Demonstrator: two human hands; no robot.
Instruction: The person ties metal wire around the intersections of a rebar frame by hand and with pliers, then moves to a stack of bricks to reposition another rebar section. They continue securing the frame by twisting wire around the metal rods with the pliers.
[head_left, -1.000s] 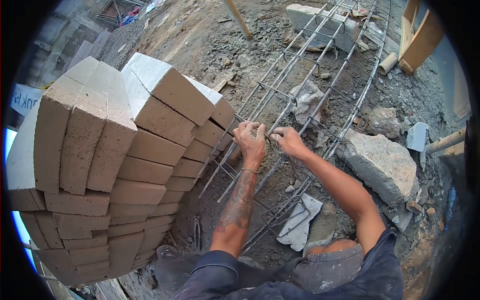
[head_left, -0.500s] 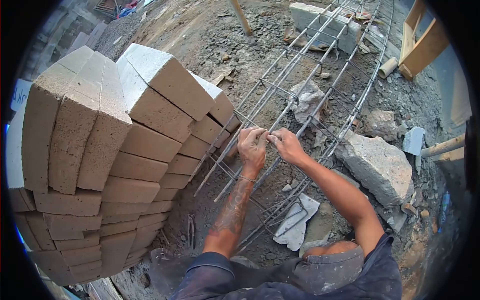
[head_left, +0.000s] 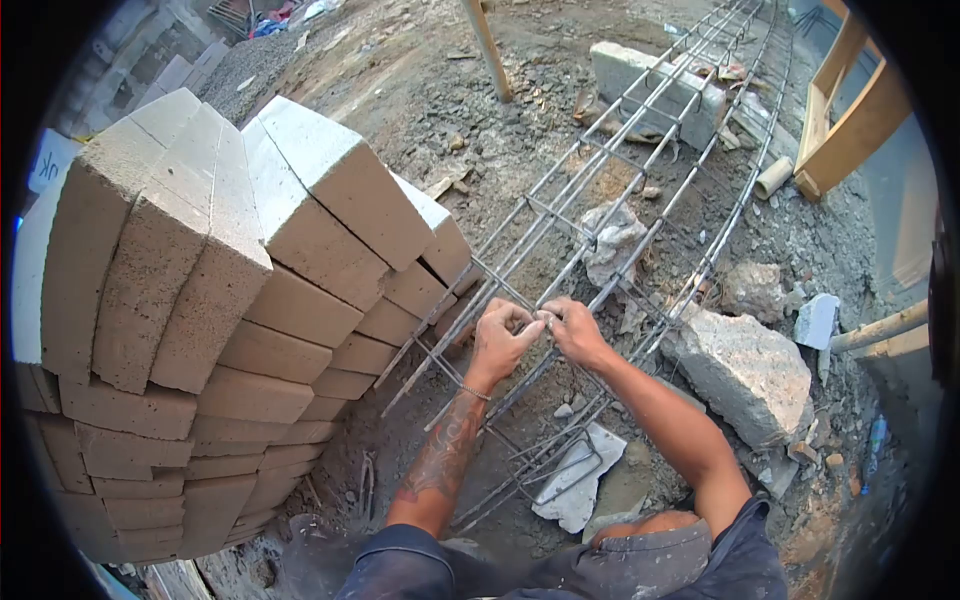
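Note:
A long rebar cage [head_left: 664, 221] runs from near my body up toward the far right, its bars crossed by thin square stirrups. My left hand [head_left: 497, 342] is at its left bars, thumb and fingers curled into a pinch. Against it, fingertips almost meeting, my right hand [head_left: 574, 330] is also pinched closed. Whatever lies between the fingertips is too small to make out. Both hands are over the bars close to a stirrup. A tall stack of grey-brown blocks [head_left: 290, 310] stands left of the cage.
Broken concrete lies around the cage: a big chunk [head_left: 745, 372] on the right, a smaller lump [head_left: 612, 245] under the bars, a pale slab [head_left: 582, 482] near me and a block [head_left: 640, 85] farther back. A wooden frame [head_left: 850, 125], a short pipe [head_left: 773, 178] and an upright pole [head_left: 488, 48] stand beyond.
The view has shifted slightly, and both hands appear a little lower. My left fingers have curled into a rounder pinch, with the two hands still fingertip to fingertip.

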